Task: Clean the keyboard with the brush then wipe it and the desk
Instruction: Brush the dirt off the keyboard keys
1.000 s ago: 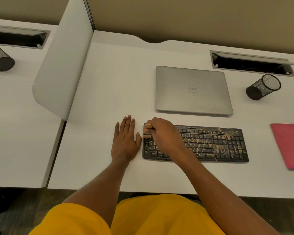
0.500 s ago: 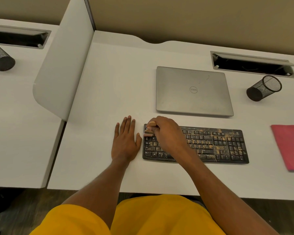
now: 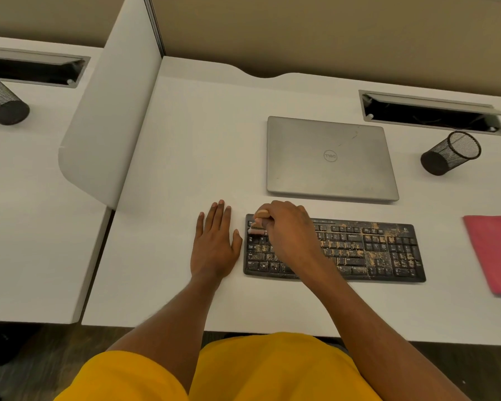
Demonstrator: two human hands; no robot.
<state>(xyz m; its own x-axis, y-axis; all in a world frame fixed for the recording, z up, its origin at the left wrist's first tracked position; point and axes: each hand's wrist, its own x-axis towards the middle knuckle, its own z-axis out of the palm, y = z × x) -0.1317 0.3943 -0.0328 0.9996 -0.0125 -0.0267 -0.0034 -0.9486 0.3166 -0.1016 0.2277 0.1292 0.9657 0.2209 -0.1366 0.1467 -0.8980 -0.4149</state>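
A black keyboard [image 3: 373, 250] lies on the white desk [image 3: 203, 146], speckled with tan crumbs, thickest on its right half. My right hand [image 3: 287, 227] is closed on a small brush [image 3: 257, 224] with a wooden handle and pale bristles, held down on the keyboard's top left corner. Most of the brush is hidden by my fingers. My left hand [image 3: 214, 244] rests flat on the desk, fingers apart, its thumb against the keyboard's left edge. A pink cloth [image 3: 495, 253] lies at the right edge of the desk.
A closed silver laptop [image 3: 330, 159] sits just behind the keyboard. A black mesh pen cup [image 3: 450, 153] lies tipped on its side at the back right, in front of a cable slot [image 3: 431, 111]. A white divider panel [image 3: 110, 120] bounds the desk's left side.
My right hand with the brush has slid slightly up and back along the keyboard's top left corner. My left hand stays flat in place.
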